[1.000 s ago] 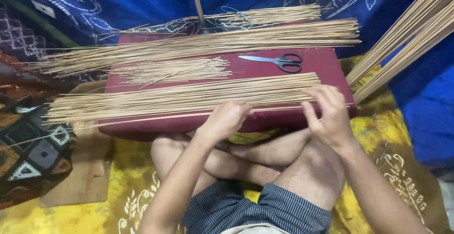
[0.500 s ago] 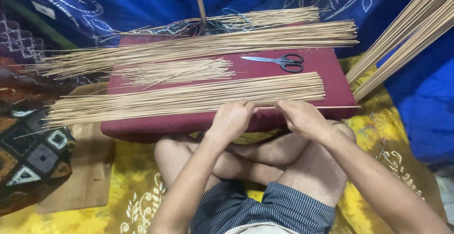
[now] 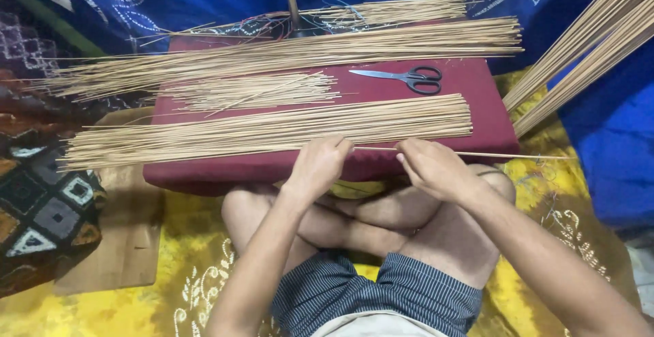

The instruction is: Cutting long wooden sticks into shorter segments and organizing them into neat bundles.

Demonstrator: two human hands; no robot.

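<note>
A maroon cushion (image 3: 477, 85) lies in front of my crossed legs, covered with rows of thin tan sticks. The nearest row of sticks (image 3: 204, 136) runs along its front edge. My left hand (image 3: 319, 167) and my right hand (image 3: 432, 167) sit close together at that edge, both pinching a single thin stick (image 3: 504, 154) that juts out to the right past the cushion. Black-handled scissors (image 3: 405, 77) rest on the cushion behind the near row.
A longer row of sticks (image 3: 306, 51) and a short loose pile (image 3: 252, 92) lie farther back. Long sticks (image 3: 586, 51) lean in from the upper right. Blue patterned cloth hangs behind, yellow cloth (image 3: 191, 228) covers the floor, a patterned pillow (image 3: 41, 214) sits left.
My right hand has slid left from the row's right end towards the left hand. A single stick now lies apart from the row, pulled to the front edge.
</note>
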